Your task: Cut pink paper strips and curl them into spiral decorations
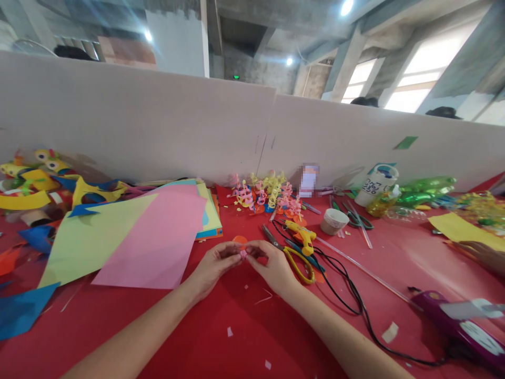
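My left hand (215, 266) and my right hand (273, 265) meet over the red table. Between their fingertips they pinch a small pink paper piece (243, 254), too small to tell its exact shape. An orange round piece (239, 239) shows just behind the fingers; whether it is held too, I cannot tell. Right of my right hand lie yellow-handled scissors (302, 267) and a yellow glue gun (303, 235) with a black cord. Beyond my hands stands a cluster of pink and yellow curled paper figures (272, 192), some on orange bases.
Large pink (153, 237) and pale yellow sheets (94, 231) lie at left. To the right are a paper cup (334, 221), a clear stick (363, 268), green plastic bottles (428, 189) and a purple power strip (461, 326). Another person's hand (479, 252) rests at far right.
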A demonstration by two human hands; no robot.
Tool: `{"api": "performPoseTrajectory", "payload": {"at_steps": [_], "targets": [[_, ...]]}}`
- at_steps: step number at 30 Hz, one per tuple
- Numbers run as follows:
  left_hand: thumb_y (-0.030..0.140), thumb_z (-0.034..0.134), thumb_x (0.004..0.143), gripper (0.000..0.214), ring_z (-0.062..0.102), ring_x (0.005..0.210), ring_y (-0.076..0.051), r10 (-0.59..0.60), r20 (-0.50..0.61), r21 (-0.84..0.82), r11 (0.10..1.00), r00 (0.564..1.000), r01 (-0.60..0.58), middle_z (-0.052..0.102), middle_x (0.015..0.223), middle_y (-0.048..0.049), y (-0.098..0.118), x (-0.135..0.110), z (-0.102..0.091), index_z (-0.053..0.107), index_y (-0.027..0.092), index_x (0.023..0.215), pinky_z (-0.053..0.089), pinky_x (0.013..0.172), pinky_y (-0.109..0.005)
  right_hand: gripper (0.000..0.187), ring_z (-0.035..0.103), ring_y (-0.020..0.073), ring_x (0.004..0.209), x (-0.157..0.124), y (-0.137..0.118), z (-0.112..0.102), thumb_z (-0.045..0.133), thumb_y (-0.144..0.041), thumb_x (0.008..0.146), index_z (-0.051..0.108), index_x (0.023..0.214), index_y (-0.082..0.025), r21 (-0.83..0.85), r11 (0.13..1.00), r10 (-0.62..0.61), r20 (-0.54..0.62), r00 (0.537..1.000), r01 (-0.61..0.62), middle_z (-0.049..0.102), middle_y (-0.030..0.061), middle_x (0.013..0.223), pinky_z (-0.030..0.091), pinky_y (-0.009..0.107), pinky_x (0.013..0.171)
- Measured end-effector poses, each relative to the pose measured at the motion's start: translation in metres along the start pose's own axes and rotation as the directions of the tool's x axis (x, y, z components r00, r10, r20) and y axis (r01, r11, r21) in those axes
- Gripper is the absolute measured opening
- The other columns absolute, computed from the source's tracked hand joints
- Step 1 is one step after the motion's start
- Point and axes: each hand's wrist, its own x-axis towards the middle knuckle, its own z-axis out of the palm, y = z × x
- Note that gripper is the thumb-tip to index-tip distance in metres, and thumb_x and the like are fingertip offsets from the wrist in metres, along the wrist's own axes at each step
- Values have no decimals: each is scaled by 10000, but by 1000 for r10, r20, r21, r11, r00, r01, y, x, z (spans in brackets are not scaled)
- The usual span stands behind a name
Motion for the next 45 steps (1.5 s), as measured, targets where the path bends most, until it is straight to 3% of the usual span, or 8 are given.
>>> {"api": "performPoseTrajectory", "payload": {"at_steps": [4,13,21,29,39,45], "targets": [[209,798,558,287,616,809,-146,-17,31,1,1000,999,17,694,837,-22,0,0,-2,700,177,826,459,825,-275,51,617,152,717,0,-2,1,566,-191,782,599,821,-194,41,999,26,-13,1000,-25,647,18,779,517,281,701],[179,789,567,238,614,812,-125,-45,9,-62,997,999,46,686,821,7,0,1,-5,694,196,784,457,818,-239,66,603,155,713,-1,-2,3,591,-221,764,605,822,-193,34,999,19,-29,999,-18,633,33,783,526,287,691],[185,786,568,212,618,785,-128,-34,27,-24,999,999,35,694,802,-4,1,0,-2,693,189,759,458,785,-233,110,598,149,680,-2,-3,5,603,-296,775,606,801,-189,82,993,85,-17,996,-83,637,24,751,518,283,676],[199,783,587,191,621,808,-120,-49,26,-113,992,998,51,690,823,-1,-3,1,-3,697,182,757,468,830,-234,132,590,143,684,-1,-3,5,602,-315,777,597,771,-183,137,984,118,-5,993,-117,625,18,731,505,267,676],[203,804,544,228,615,746,-114,-33,1,-55,998,999,33,679,765,6,-2,-1,-1,684,177,736,471,777,-229,234,583,141,673,0,6,7,642,-408,729,586,746,-181,261,940,220,22,975,-218,623,10,723,491,259,652],[242,768,591,167,612,755,-139,98,-6,120,988,995,-97,694,773,-8,-6,0,-1,692,187,729,462,771,-250,218,563,131,629,-1,4,7,640,-383,723,576,734,-175,256,928,272,34,962,-272,605,2,692,470,253,624]]}}
